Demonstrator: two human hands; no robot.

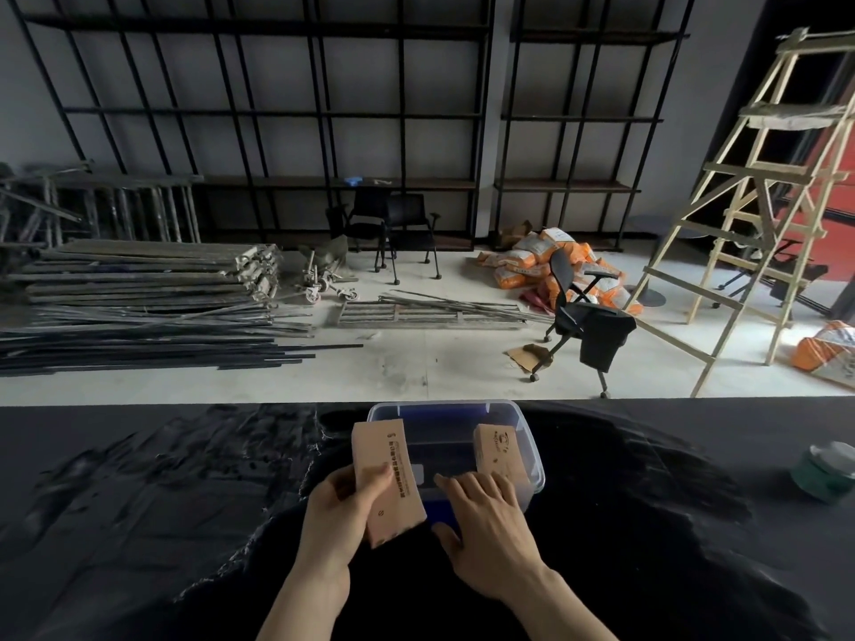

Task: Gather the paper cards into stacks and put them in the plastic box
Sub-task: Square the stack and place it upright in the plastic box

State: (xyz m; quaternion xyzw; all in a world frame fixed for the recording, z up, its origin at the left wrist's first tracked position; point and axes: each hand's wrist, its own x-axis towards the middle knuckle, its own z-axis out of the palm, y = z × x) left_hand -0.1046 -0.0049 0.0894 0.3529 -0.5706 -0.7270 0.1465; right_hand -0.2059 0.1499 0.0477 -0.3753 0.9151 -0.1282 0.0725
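- A stack of paper cards [387,483] is gripped by the left hand [344,504], thumb laid across its face and fingers behind; the stack is held tilted over the near left corner of the plastic box [532,460].
- The cards are seen to be pale tan, kraft-like, long and narrow, with dark print running lengthwise: a line of characters, a barcode-like strip and a small round mark near the lower end.
- A second stack of cards [497,451] of the same tan colour is found inside the box at its right side, leaning upright, with a dark logo printed on its top face.
- The box is translucent, with rounded corners and a bluish interior; it is placed on the black sheet-covered surface [139,501], close to the far edge.
- The right hand [481,515] is laid flat with fingers spread over the near rim of the box; nothing is held in it.
- A green, round container [828,471] is seen well apart at the right of the surface.
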